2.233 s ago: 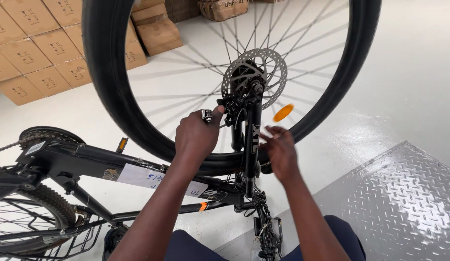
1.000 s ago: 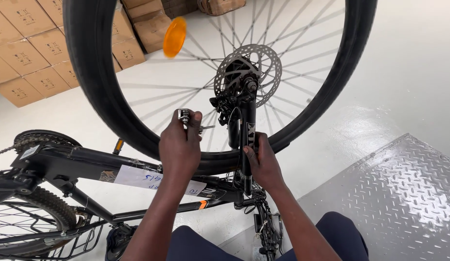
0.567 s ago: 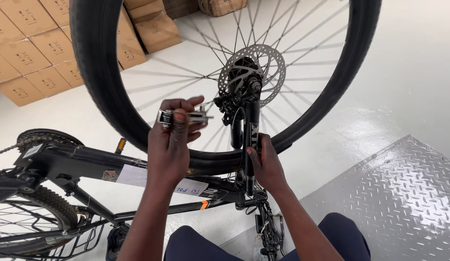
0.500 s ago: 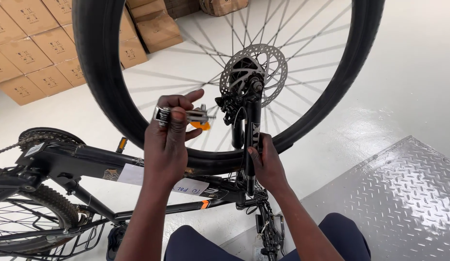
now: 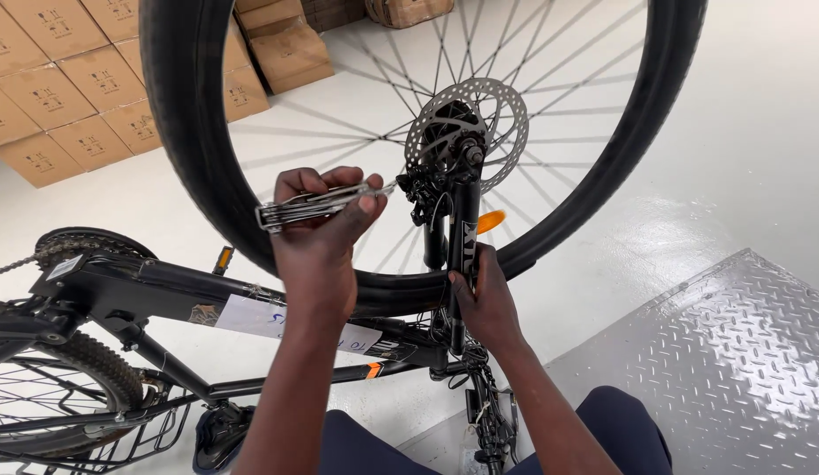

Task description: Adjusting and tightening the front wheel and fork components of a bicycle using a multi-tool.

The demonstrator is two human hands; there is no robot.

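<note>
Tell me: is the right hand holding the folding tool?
No, the left hand holds the folding tool; the right hand grips the fork leg.

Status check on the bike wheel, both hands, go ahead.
Left hand holds folding metal multi-tool, tip at black brake caliper. Right hand grips black fork leg. Nothing in the way.

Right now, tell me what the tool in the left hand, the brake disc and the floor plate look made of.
Folding multi-tool: bare steel, by its silver glint.
Brake disc: dull grey metal, drilled with holes.
Floor plate: metal tread plate, likely aluminium or steel, with a raised shiny pattern.
</note>
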